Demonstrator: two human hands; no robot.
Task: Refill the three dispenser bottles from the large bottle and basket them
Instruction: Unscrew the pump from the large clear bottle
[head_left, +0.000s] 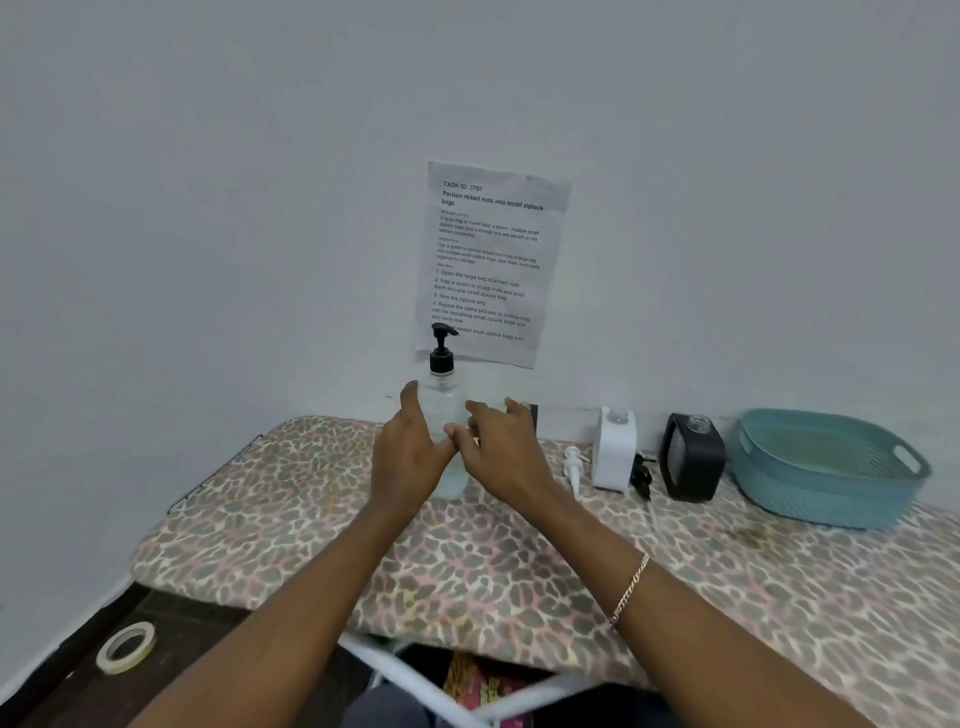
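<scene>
The large clear bottle (443, 400) with a black pump top stands upright near the wall at the table's back. My left hand (410, 457) lies against its left side with fingers straight and the thumb in front of it. My right hand (504, 452) hovers at its right side, fingers spread and loosely bent, gripping nothing. A white dispenser bottle (615, 452) and a black dispenser bottle (693, 457) stand uncapped to the right. Their white pump (573, 467) and black pump (643, 473) lie on the cloth beside them. A dark object (532, 415) peeks out behind my right hand.
A teal plastic basket (831, 467) sits at the far right of the leopard-print table (291, 519). A printed sheet (488, 260) hangs on the wall behind the bottle. A roll of tape (126, 647) lies on a dark surface at lower left.
</scene>
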